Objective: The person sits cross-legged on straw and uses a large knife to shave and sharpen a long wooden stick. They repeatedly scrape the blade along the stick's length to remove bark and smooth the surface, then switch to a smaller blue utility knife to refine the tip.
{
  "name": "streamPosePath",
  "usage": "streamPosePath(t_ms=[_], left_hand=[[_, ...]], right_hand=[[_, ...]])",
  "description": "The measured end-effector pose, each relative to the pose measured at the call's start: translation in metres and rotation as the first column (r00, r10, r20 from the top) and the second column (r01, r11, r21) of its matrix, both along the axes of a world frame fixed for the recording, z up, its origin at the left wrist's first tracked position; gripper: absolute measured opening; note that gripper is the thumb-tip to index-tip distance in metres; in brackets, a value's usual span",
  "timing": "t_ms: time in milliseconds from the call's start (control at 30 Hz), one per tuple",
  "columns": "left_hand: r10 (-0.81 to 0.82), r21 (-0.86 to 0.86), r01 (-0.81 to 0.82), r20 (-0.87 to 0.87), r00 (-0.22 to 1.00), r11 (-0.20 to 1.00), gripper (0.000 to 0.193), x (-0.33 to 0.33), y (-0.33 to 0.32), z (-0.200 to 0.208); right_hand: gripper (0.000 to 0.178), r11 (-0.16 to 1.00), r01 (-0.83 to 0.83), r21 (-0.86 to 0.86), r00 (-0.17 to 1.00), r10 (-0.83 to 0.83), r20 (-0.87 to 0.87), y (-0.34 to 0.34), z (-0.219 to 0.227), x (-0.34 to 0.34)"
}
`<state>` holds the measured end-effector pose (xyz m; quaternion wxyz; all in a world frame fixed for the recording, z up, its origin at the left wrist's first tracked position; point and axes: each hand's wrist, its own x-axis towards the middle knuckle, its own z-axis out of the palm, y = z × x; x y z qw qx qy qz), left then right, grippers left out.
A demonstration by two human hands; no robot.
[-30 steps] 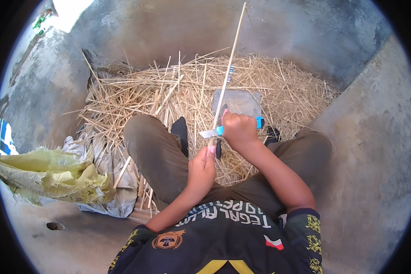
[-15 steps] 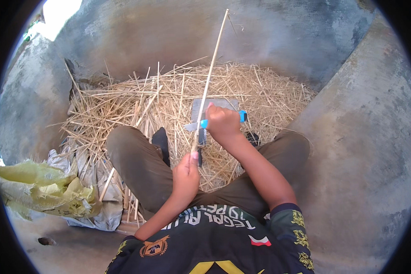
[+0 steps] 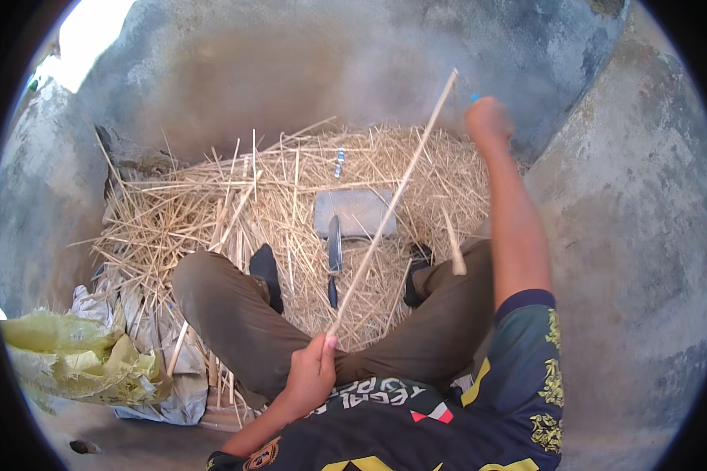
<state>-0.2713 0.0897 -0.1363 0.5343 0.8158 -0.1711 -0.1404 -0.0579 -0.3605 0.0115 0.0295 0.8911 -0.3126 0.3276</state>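
Observation:
My left hand [image 3: 310, 378] is closed near my lap, pinching the lower end of a long pale stick [image 3: 397, 196]. The stick slants up and away to the right. Past its far end on the right, my right hand [image 3: 489, 122] is a slightly blurred fist around a blue utility knife [image 3: 474, 98], mostly hidden with only a bit of blue showing. By my right knee is a short pale piece of stalk [image 3: 453, 245]; whether it lies or falls I cannot tell. A black-handled kitchen knife [image 3: 335, 255] lies between my feet, blade tip on a grey block [image 3: 357, 212].
Loose straw and stalks [image 3: 181, 208] cover the floor ahead. Near the block lies a small blue-and-white item [image 3: 339, 162]. A torn yellow sack [image 3: 86, 361] sits at my left. Concrete walls [image 3: 291, 71] curve around the far side and right.
My right hand has swept from the stick's lower part up and away to the right. My left hand and the stick have come lower and nearer. The short piece by my knee has appeared.

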Motion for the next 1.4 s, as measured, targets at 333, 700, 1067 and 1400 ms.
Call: streamPosePath(t_ms=[333,700,1067,1400], left_hand=[[-0.005,-0.259,-0.009,-0.055,0.998,0.966,0.032,0.025,-0.030,0.000],[-0.031,-0.053,0.037,0.112,0.993,0.998,0.032,0.001,-0.027,0.006],[-0.029,0.083,0.005,0.293,0.956,0.997,0.023,0.013,-0.031,-0.008],[-0.068,0.154,0.034,0.225,0.972,0.988,0.023,0.008,-0.005,-0.013]], right_hand=[[0.033,0.855,-0.511,-0.085,0.859,0.504,-0.093,0.162,-0.084,-0.112],[0.017,0.976,-0.190,0.104,0.938,0.212,-0.273,0.107,-0.044,-0.083],[0.015,0.885,-0.464,0.046,0.824,0.450,-0.344,0.130,-0.069,-0.092],[0.017,0.999,-0.036,0.008,0.925,0.036,-0.378,0.059,-0.055,-0.030]])
